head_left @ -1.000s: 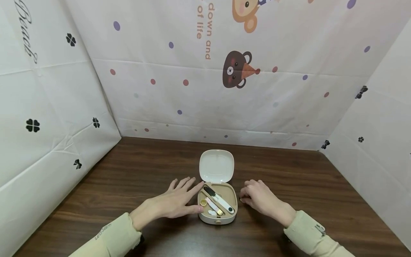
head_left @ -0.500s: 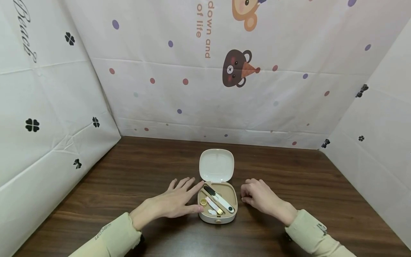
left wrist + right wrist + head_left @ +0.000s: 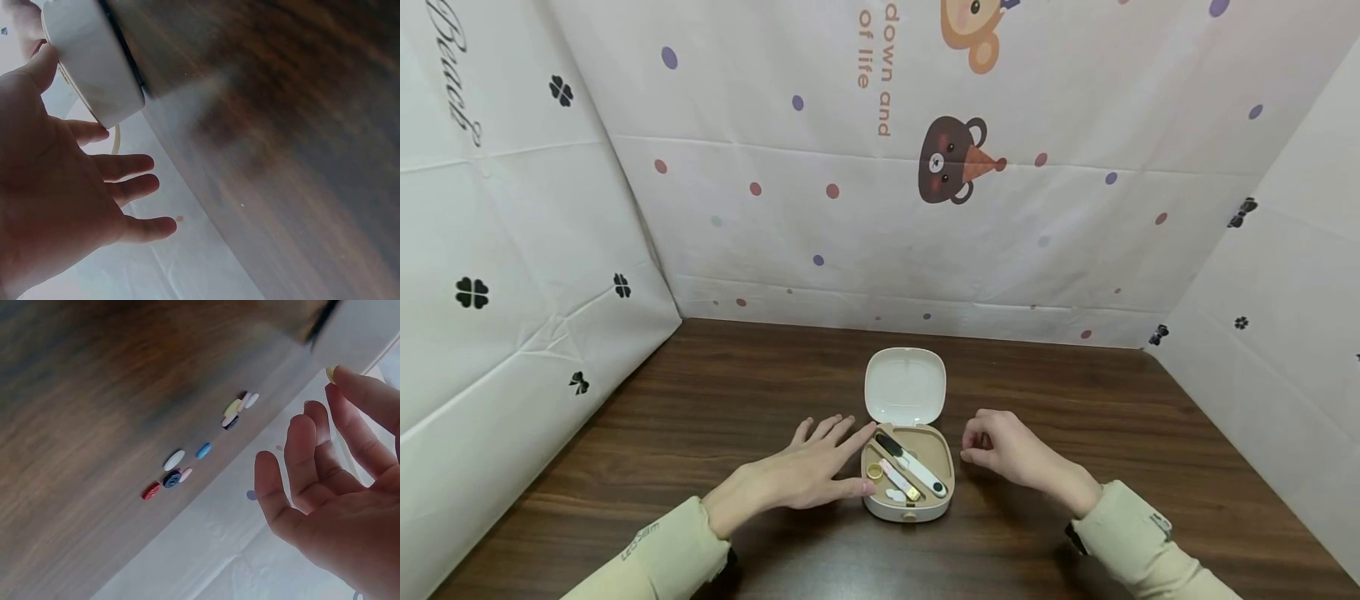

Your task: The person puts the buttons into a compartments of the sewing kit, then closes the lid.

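Observation:
My left hand [image 3: 801, 475] rests with spread, straight fingers against the left side of a white sewing kit box [image 3: 891, 510]. Its lid [image 3: 905, 387] stands open at the back. In the tan tray lie a slim black-and-white tool [image 3: 917, 471], a gold ring-like thimble [image 3: 875, 472] and a pink-and-white strip [image 3: 897, 479]. To the right of the box, my right hand [image 3: 1011, 450] is raised slightly over the table. Between thumb and index finger it pinches a small pale-yellow button [image 3: 330, 374], mostly hidden by the fingertips.
Several small buttons lie on the table in the right wrist view, among them a red button [image 3: 150, 490], a white button [image 3: 174, 460] and a light blue button [image 3: 204, 450]. A white printed cloth [image 3: 850, 217] stands around the dark wood table [image 3: 760, 358].
My right hand has lifted a little from beside the box and turned, thumb and index finger now toward the box. The left hand and the box stay in place.

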Tool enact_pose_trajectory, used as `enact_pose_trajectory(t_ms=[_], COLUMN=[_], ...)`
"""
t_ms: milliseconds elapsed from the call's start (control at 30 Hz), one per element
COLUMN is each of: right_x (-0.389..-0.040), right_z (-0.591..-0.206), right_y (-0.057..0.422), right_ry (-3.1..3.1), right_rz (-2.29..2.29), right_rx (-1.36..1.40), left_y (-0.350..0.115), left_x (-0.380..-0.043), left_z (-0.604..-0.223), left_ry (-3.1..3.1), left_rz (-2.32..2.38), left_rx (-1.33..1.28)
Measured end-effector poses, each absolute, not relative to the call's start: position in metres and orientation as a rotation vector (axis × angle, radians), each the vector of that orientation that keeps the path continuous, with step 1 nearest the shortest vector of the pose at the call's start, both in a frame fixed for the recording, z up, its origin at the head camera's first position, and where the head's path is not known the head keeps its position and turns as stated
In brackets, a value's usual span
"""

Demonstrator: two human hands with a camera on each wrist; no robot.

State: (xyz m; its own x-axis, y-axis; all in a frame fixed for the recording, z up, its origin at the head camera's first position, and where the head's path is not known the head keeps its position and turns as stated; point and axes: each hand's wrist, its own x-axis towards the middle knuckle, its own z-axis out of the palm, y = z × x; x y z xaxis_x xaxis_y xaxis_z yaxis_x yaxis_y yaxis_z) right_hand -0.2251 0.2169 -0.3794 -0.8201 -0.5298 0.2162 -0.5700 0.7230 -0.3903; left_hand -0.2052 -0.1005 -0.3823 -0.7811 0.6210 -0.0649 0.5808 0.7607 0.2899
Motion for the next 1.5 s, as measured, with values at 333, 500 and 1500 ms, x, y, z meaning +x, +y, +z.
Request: enact_pose_trajectory(t_ms=[333,500,1500], right_x=[-0.230,-0.232,-0.240], right_z=[-0.372,-0.369,-0.363], right_y=[0.210,0.203,0.157], right_ry=[-2.779,-2.785,-2.775], right_rz=[0.753,0.777,0.849], right_rx=[0.897,0.907,0.957], left_y=[-0.101,-0.101,-0.103], left_x=[-0.206,-0.205,-0.206], left_z=[-0.383,-0.383,-0.386], left_ry=[2.803,2.802,2.797], left_rz=[0.387,0.392,0.413], left_rx=[0.968,0.965,0.944])
